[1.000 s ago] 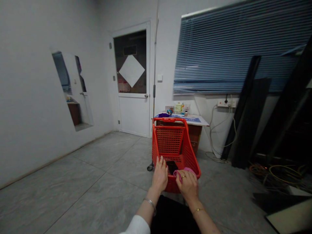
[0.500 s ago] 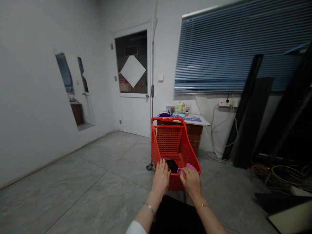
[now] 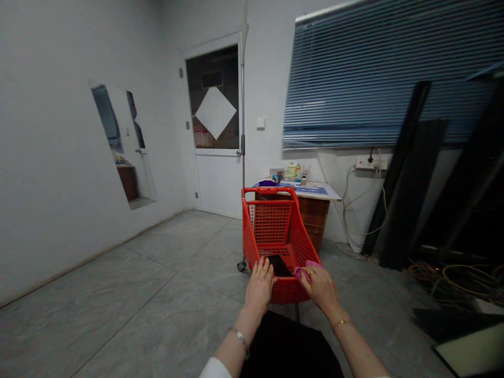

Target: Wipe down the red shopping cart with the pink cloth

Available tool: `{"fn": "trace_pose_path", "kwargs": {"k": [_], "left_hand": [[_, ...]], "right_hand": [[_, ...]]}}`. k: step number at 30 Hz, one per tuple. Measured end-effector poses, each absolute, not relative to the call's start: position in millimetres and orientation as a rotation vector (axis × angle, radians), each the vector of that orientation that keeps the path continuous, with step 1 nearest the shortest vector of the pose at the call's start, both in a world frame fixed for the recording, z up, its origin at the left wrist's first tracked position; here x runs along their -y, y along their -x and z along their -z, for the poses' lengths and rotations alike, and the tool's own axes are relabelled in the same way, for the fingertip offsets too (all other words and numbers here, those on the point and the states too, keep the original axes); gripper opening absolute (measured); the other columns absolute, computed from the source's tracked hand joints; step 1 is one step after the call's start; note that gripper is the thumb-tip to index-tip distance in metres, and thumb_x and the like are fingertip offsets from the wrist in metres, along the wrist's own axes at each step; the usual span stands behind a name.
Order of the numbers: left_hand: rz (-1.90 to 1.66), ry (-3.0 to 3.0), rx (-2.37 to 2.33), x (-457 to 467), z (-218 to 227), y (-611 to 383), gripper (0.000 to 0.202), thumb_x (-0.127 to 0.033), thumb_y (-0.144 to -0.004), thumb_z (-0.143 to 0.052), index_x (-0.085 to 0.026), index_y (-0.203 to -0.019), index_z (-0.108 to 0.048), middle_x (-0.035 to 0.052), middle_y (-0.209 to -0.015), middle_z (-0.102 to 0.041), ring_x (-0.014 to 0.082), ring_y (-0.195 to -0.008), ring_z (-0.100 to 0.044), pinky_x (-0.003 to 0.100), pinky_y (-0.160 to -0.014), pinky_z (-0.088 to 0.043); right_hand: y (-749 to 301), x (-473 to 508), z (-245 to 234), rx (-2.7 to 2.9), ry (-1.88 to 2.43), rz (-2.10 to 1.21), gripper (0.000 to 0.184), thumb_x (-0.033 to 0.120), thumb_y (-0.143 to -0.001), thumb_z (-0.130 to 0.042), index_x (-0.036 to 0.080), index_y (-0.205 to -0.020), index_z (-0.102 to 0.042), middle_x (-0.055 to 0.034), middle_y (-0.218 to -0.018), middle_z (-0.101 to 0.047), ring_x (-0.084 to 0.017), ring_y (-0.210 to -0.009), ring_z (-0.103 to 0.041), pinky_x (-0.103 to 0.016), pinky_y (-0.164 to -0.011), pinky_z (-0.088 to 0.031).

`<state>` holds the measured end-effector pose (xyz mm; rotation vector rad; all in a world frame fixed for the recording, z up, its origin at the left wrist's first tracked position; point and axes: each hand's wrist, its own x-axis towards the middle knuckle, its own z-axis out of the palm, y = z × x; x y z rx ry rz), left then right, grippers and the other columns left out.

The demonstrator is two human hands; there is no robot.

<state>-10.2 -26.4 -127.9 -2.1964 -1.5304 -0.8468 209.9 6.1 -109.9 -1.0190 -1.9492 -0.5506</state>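
A red plastic shopping cart (image 3: 289,290) stands right in front of me, its near rim under my hands. My left hand (image 3: 260,286) lies on the left part of that rim with the fingers stretched out. At the right corner of the rim, my right hand (image 3: 321,286) is closed around a pink cloth (image 3: 300,273), which bunches against the cart's edge. Inside the basket, between my hands, a dark flat object (image 3: 279,266) rests on the bottom; I cannot make out what it is.
Behind the cart, a desk (image 3: 333,195) holds bottles and a purple cloth (image 3: 268,183). A white door (image 3: 218,181) and a wall mirror (image 3: 136,178) are to the left. Dark panels (image 3: 411,199) lean at the right, above tangled cables (image 3: 441,281) on the floor.
My right hand has slid to the right along the cart's near rim with the pink cloth. My left hand has stayed nearly in place.
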Motion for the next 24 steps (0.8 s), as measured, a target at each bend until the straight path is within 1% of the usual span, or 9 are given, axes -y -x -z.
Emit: {"fn": "trace_pose_path", "kwargs": {"k": [4,9,12,16,20,24], "left_hand": [[0.835,2.21,1.538,22.8,127.6,6.7,0.035,-0.027,-0.096,-0.052,-0.015,-0.128,-0.058,0.0158,-0.141,-0.053,0.0307,-0.136,-0.041,0.057,-0.11,-0.039],[0.862,2.229,1.515,28.6,126.7,6.4,0.036,-0.027,-0.096,-0.052,-0.019,-0.131,-0.056,0.0126,-0.142,-0.052,0.0294,-0.138,-0.04,0.058,-0.111,-0.038],[0.851,2.242,1.492,33.0,122.1,8.3,0.034,-0.027,-0.096,-0.051,-0.019,-0.129,-0.057,0.0128,-0.14,-0.054,0.0299,-0.136,-0.042,0.058,-0.11,-0.039],[0.823,2.279,1.468,35.5,114.6,11.4,0.032,-0.027,-0.096,-0.051,-0.017,-0.126,-0.06,0.0124,-0.135,-0.059,0.0291,-0.135,-0.043,0.055,-0.111,-0.039],[0.792,2.301,1.444,36.1,113.9,9.5,0.031,-0.024,-0.097,-0.048,-0.017,-0.125,-0.061,0.0126,-0.129,-0.063,0.029,-0.136,-0.042,0.056,-0.111,-0.039],[0.81,2.316,1.411,39.9,122.0,0.8,0.037,-0.017,-0.098,-0.041,-0.016,-0.132,-0.055,0.0128,-0.133,-0.061,0.0268,-0.134,-0.046,0.054,-0.11,-0.041]], "right_hand": [[-219.1,-9.6,110.3,1.952,1.05,0.571,0.018,0.024,-0.091,-0.051,0.018,-0.086,-0.067,-0.0063,-0.086,-0.069,-0.019,-0.097,-0.062,-0.033,-0.091,-0.044],[-215.4,-0.9,114.3,1.935,1.076,0.56,0.017,0.023,-0.091,-0.051,0.018,-0.088,-0.067,-0.005,-0.083,-0.067,-0.019,-0.096,-0.061,-0.033,-0.089,-0.043],[-214.4,6.0,115.4,1.912,1.105,0.582,0.016,0.023,-0.091,-0.052,0.017,-0.087,-0.066,-0.005,-0.082,-0.067,-0.019,-0.095,-0.06,-0.034,-0.089,-0.042],[-209.4,18.5,114.5,1.865,1.133,0.608,0.015,0.023,-0.091,-0.053,0.017,-0.087,-0.065,-0.006,-0.083,-0.067,-0.02,-0.097,-0.06,-0.035,-0.091,-0.042],[-203.8,32.8,112.6,1.815,1.174,0.613,0.014,0.022,-0.09,-0.052,0.018,-0.087,-0.065,-0.0059,-0.081,-0.066,-0.021,-0.098,-0.06,-0.036,-0.092,-0.041],[-206.5,42.8,111.9,1.779,1.19,0.635,0.013,0.022,-0.09,-0.052,0.019,-0.086,-0.064,-0.0049,-0.079,-0.065,-0.02,-0.089,-0.059,-0.035,-0.086,-0.041]]}}
